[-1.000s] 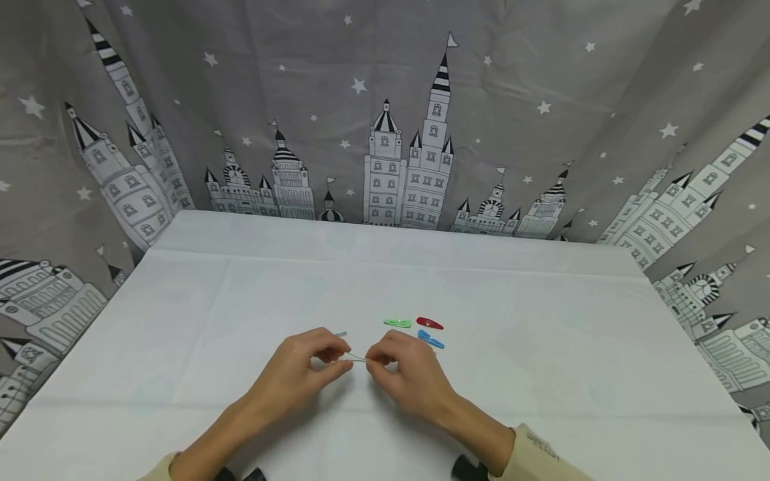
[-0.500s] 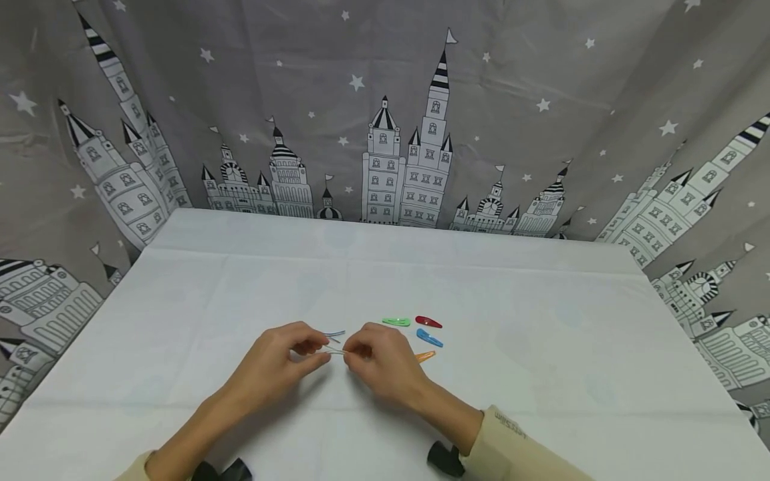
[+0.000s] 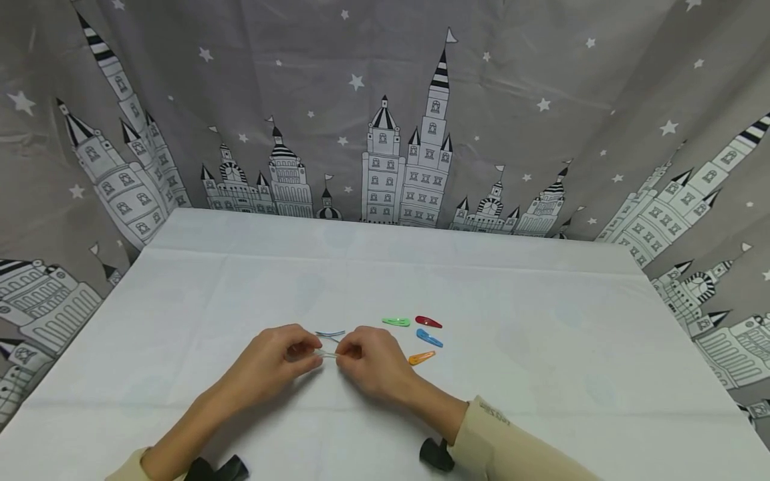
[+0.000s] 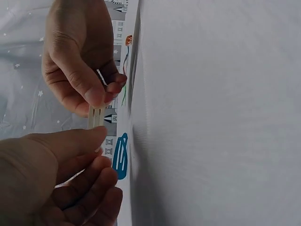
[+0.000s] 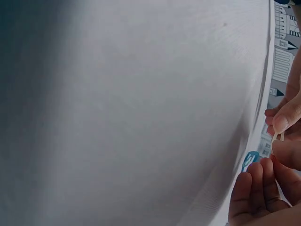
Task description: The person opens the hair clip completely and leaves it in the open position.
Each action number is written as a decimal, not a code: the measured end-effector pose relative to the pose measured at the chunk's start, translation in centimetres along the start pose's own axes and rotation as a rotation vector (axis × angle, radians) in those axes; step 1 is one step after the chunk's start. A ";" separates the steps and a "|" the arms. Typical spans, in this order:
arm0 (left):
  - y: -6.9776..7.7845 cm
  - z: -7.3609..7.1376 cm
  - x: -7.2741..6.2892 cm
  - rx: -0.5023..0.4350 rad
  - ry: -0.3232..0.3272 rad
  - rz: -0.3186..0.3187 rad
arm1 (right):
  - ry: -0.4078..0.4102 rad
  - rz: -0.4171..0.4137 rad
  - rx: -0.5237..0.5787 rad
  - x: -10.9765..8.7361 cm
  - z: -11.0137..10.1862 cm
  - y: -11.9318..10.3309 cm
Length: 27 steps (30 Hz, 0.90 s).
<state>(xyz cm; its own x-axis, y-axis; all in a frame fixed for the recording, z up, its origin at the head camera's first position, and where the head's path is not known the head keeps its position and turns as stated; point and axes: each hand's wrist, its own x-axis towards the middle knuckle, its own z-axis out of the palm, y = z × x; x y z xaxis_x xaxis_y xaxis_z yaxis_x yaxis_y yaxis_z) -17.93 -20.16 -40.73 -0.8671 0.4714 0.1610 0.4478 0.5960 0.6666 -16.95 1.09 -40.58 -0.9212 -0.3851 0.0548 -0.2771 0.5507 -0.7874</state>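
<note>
Between both hands is a pale cream snap hair clip (image 4: 96, 117), its slotted body showing in the left wrist view. My left hand (image 3: 271, 364) pinches one end between thumb and fingers. At the other end, my right hand (image 3: 377, 364) pinches it the same way, the fingertips of both hands only a short gap apart. Just beyond the hands on the white cloth lies a blue snap hair clip (image 3: 330, 333), its two parts spread apart. It also appears as a teal clip (image 4: 120, 157) beside the left fingers in the left wrist view.
Right of the hands lie a green clip (image 3: 396, 322), a red clip (image 3: 429, 322), a light blue clip (image 3: 430, 337) and an orange clip (image 3: 422, 357). A grey curtain (image 3: 511, 100) with printed castles hangs behind the white-covered table (image 3: 541, 321).
Both hands have shifted left with the cream clip between them. The orange clip and more of the spread blue clip have come into sight from behind the hands.
</note>
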 end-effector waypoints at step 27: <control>-1.4 0.3 0.3 -0.051 -0.058 -0.065 | -0.013 -0.026 -0.059 0.5 0.6 0.8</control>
<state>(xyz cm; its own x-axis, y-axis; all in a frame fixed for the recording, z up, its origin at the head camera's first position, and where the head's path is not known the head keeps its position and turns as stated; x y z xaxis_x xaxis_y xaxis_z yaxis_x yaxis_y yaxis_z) -18.78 -20.64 -41.85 -0.8792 0.4705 0.0748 0.3780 0.5933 0.7108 -17.45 0.85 -41.57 -0.9101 -0.4090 0.0667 -0.3169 0.5832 -0.7479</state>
